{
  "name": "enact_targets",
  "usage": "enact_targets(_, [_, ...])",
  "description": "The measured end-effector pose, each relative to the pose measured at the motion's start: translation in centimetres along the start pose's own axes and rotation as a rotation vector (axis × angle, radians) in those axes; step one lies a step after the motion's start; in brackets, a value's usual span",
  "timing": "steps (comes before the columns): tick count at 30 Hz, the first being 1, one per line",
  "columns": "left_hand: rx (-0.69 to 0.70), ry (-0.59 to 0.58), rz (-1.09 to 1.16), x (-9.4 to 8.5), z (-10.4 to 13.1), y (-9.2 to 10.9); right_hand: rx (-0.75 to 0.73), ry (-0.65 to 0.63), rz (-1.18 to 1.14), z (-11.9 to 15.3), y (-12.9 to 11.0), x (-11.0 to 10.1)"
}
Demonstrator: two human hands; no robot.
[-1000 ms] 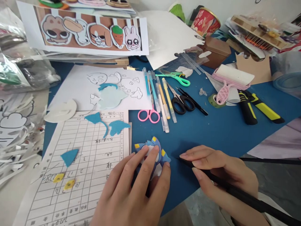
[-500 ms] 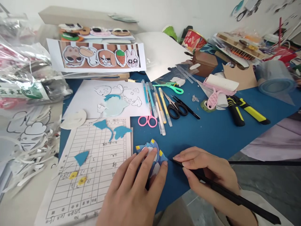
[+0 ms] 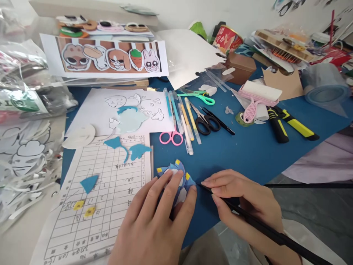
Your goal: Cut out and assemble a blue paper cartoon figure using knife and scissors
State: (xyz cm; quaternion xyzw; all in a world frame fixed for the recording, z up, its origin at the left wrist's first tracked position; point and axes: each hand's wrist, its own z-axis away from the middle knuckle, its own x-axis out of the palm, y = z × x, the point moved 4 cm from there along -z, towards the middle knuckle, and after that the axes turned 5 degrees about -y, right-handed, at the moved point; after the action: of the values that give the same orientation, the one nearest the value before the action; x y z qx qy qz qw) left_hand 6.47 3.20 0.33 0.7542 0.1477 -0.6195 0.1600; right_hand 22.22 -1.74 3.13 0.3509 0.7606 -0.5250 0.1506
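My left hand (image 3: 156,209) lies over a blue cut-out figure (image 3: 180,186) with yellow-tipped points and a white middle, pressing it to the blue table with fingers spread. Much of the figure is under the fingers. In a pinch of thumb and fingers, my right hand (image 3: 242,198) holds a long black pen (image 3: 259,222). Its tip is at the figure's right edge; I cannot tell whether it touches. Left of the hands, blue cut-out pieces (image 3: 89,183) and small yellow pieces (image 3: 89,211) rest on a printed form (image 3: 110,191).
Pink scissors (image 3: 171,138), several pens (image 3: 193,121), black scissors (image 3: 205,123) and black tweezers (image 3: 220,123) lie beyond the hands. Yellow-and-black pliers (image 3: 299,127) and a pink lint roller (image 3: 257,95) are at the right. A drawing sheet (image 3: 91,110) and paper scraps (image 3: 30,187) are leftward.
The view has shifted slightly, moving the left-side items left and up. My left hand still presses the figure, and the pen tip stays at its right edge.
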Motion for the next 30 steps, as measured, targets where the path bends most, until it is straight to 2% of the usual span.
enact_targets(11, [0.031,-0.014,0.003,0.15,0.15,-0.08,-0.045,-0.077,0.100,0.44,-0.28,0.07])
enact_targets(30, [-0.018,0.014,0.089,-0.10,0.28,-0.14,-0.071,-0.098,0.156,0.68,-0.23,0.42])
